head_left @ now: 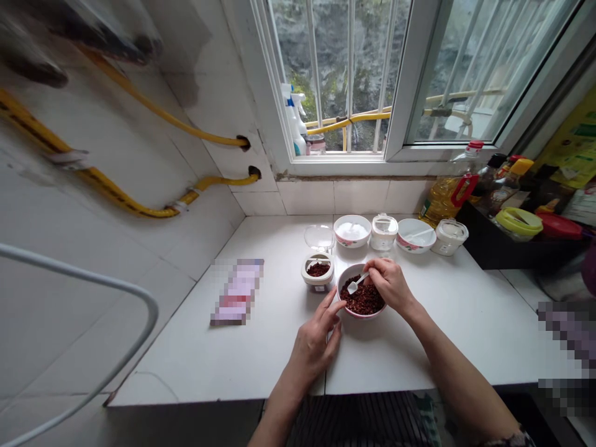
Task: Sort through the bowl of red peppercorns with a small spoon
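A bowl (361, 315) of dark red, dried bits stands near the middle of the white counter. My right hand (388, 285) pinches the handle of a small white spoon (352, 287), whose scoop is over the bits inside the bowl. The fingers of my left hand (316, 344) are apart, with the fingertips against the bowl's left side. Just left of the bowl is an open white container (318, 282) holding similar red bits, its clear lid (319, 236) raised behind it.
Behind stand a bowl of white powder (352, 231), a lidded jar (384, 232), another white bowl (416, 236) and a second jar (449, 237). An oil bottle (447, 192) and a black condiment box (493, 245) are at the right. A blurred packet (238, 292) lies left.
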`<state>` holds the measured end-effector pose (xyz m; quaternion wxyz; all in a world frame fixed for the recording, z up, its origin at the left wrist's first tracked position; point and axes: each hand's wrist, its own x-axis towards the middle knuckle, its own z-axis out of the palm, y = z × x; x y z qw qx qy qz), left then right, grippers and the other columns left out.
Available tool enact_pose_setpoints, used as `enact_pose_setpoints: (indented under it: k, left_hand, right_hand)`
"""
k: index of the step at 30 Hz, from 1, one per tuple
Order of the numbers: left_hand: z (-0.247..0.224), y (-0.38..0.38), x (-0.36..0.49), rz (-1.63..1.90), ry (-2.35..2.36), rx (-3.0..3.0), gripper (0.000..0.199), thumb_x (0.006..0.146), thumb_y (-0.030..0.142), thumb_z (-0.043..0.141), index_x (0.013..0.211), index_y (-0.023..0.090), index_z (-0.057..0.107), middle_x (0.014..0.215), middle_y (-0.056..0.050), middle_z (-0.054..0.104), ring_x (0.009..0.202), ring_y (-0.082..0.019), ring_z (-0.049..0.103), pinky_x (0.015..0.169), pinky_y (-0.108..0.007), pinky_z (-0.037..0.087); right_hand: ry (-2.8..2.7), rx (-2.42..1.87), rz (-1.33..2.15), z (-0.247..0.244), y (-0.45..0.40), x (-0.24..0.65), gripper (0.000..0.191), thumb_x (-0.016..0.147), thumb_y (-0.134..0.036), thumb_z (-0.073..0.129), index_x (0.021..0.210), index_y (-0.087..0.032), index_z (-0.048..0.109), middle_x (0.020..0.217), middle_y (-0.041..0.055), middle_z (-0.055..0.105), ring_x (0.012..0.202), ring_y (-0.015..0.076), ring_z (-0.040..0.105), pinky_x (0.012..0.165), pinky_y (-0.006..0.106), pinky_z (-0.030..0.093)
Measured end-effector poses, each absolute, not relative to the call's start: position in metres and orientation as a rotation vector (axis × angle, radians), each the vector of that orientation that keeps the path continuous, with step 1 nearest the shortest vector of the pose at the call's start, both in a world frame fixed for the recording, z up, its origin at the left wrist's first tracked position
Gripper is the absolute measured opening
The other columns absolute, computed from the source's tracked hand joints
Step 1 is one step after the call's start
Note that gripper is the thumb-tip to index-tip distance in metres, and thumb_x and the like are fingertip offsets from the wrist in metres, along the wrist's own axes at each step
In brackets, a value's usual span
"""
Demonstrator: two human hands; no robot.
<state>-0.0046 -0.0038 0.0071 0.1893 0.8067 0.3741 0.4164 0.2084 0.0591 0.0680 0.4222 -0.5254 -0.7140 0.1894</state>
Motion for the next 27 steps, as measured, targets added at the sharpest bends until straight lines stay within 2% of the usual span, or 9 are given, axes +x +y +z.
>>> enact_pose_setpoints:
  k: [9, 15, 17, 22, 27]
  left_hand:
    - [0.009, -0.0044, -0.0047, 1.154, 1.056, 2.258, 0.046, 0.091, 0.007, 0.047, 0.133, 0.025, 0.049, 0.151, -0.017, 0.047, 0.077, -0.011, 0.07, 0.076, -0.027, 0.061]
    - [0.0069, -0.0042, -0.0051, 1.141, 1.059, 2.266, 0.046, 0.091, 0.007, 0.046, 0.134, 0.024, 0.049, 0.151, -0.018, 0.047, 0.077, -0.011, 0.07, 0.076, -0.028, 0.061]
    - [0.007, -0.0041, -0.0054, 1.126, 1.061, 2.259, 0.046, 0.091, 0.007, 0.047, 0.134, 0.024, 0.049, 0.152, -0.018, 0.046, 0.077, -0.011, 0.07, 0.077, -0.029, 0.061]
    - [0.0078, -0.0044, -0.0049, 1.15, 1.065, 2.266, 0.046, 0.091, 0.007, 0.046, 0.133, 0.024, 0.049, 0.151, -0.017, 0.047, 0.077, -0.012, 0.071, 0.076, -0.028, 0.062]
    - [0.0082, -0.0045, -0.0042, 1.156, 1.069, 2.272, 0.044, 0.092, 0.007, 0.046, 0.132, 0.024, 0.05, 0.151, -0.017, 0.047, 0.081, -0.012, 0.072, 0.078, -0.028, 0.062]
  right_hand:
    - [-1.88, -1.31, 0.505, 0.0651, 0.0583, 0.2041, 0.021, 0.084, -0.011, 0.047, 0.074, -0.024, 0.06, 0.06, -0.002, 0.073, 0.071, 0.0201, 0.066, 0.094, 0.04, 0.042]
    - [-1.785, -1.313, 0.547, 0.0682, 0.0577, 0.2049, 0.021, 0.084, -0.014, 0.046, 0.073, -0.024, 0.061, 0.058, -0.0025, 0.072, 0.068, 0.0192, 0.066, 0.094, 0.039, 0.044]
    - [-1.734, -1.295, 0.587, 0.0693, 0.0575, 0.2057, 0.02, 0.083, -0.015, 0.047, 0.072, -0.024, 0.061, 0.057, -0.0025, 0.071, 0.064, 0.0188, 0.066, 0.089, 0.037, 0.047]
    - [-1.536, -1.269, 0.869, 0.0694, 0.0576, 0.2052, 0.016, 0.079, -0.02, 0.048, 0.074, -0.022, 0.063, 0.056, -0.0015, 0.071, 0.053, 0.0176, 0.065, 0.064, 0.03, 0.052]
    - [-1.395, -1.254, 1.022, 0.0708, 0.0591, 0.2067, 0.015, 0.076, -0.027, 0.051, 0.075, -0.02, 0.064, 0.056, 0.0006, 0.072, 0.054, 0.0176, 0.067, 0.058, 0.028, 0.053]
